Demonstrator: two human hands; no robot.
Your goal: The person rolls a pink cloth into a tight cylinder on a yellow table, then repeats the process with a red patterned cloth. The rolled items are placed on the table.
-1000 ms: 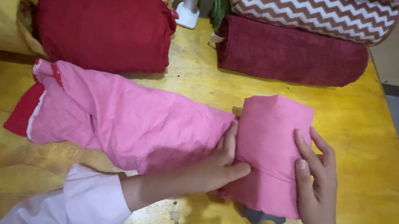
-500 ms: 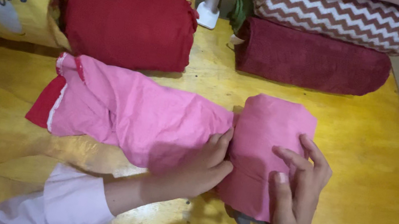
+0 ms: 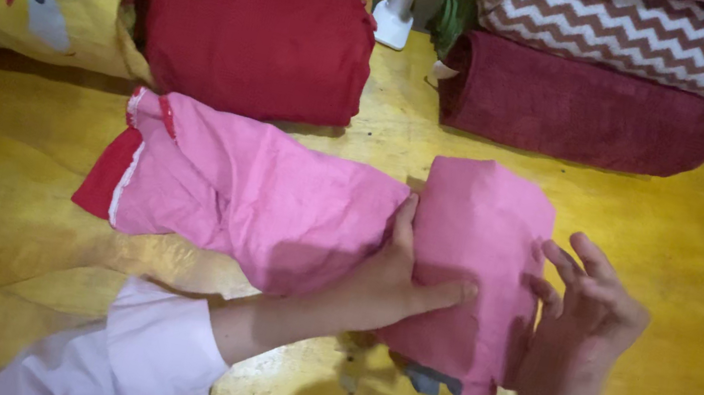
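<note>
One long pink cotton cloth point(image 3: 274, 203), partly rolled, lies mid-table on the yellow cloth-covered surface point(image 3: 688, 315). The left hand point(image 3: 390, 281) presses flat on the roll's seam, fingers spread, clamping nothing; the right hand point(image 3: 587, 311), at the roll's three o'clock edge, is open, fingertips just touching. It looks light, soft and limp, best gripped at the roll's ends. At twelve o'clock lie one red folded cloth point(image 3: 259, 41), one maroon rolled towel point(image 3: 580, 108) and one zigzag-patterned roll point(image 3: 642, 32).

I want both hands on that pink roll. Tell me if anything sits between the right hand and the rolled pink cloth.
Nothing visible does. The right hand hovers at the rolled pink cloth's right edge, fingers spread, with no object between. The left hand already presses on the roll.
</note>
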